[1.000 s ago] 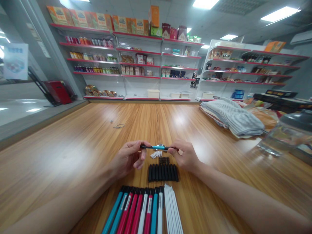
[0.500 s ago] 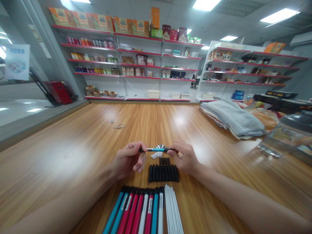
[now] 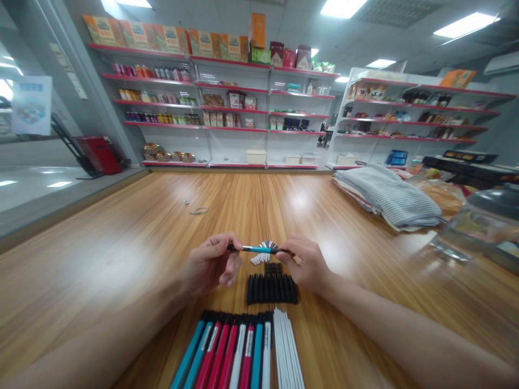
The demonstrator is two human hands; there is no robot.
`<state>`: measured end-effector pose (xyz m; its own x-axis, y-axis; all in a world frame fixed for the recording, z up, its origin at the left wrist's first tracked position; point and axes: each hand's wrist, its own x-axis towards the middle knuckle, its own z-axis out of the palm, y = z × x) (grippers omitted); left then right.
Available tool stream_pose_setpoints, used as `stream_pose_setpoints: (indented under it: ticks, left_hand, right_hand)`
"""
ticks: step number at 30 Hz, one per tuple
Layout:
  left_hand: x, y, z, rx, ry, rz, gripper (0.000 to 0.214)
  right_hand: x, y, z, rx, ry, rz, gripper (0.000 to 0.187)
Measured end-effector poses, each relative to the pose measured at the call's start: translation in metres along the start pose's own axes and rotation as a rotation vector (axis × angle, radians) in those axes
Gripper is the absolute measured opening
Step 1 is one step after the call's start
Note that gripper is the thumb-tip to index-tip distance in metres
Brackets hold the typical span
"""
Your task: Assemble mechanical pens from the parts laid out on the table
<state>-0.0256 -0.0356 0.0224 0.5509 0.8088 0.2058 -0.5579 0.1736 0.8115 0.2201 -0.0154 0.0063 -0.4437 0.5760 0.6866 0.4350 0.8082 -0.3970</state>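
Your left hand (image 3: 210, 265) pinches one end of a slim teal-and-black pen (image 3: 259, 249) between thumb and fingers, and your right hand (image 3: 308, 265) grips the other end. Both forearms angle inward, holding the pen above a row of black plastic pen parts (image 3: 271, 289) on the wooden table (image 3: 121, 270).

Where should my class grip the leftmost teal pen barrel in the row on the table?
Pinch the leftmost teal pen barrel around its middle, coming from above and its left: it lies flat and slim on the wooden table, and another teal barrel lies close along its right side.
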Motion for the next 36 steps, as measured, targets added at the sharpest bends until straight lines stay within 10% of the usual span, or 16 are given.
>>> stream_pose_setpoints:
  ticks: [25, 36]
  left_hand:
    - [0.011, -0.007, -0.012, 0.110, 0.426, 0.059, 0.006]
    - [0.017, -0.018, -0.013, 0.331, 0.581, 0.116, 0.031]
  right_hand:
    - [0.007, 0.001, 0.000, -0.080, 0.130, 0.124, 0.012]
    - [0.007, 0.000, -0.001, -0.097, 0.122, 0.131, 0.020]
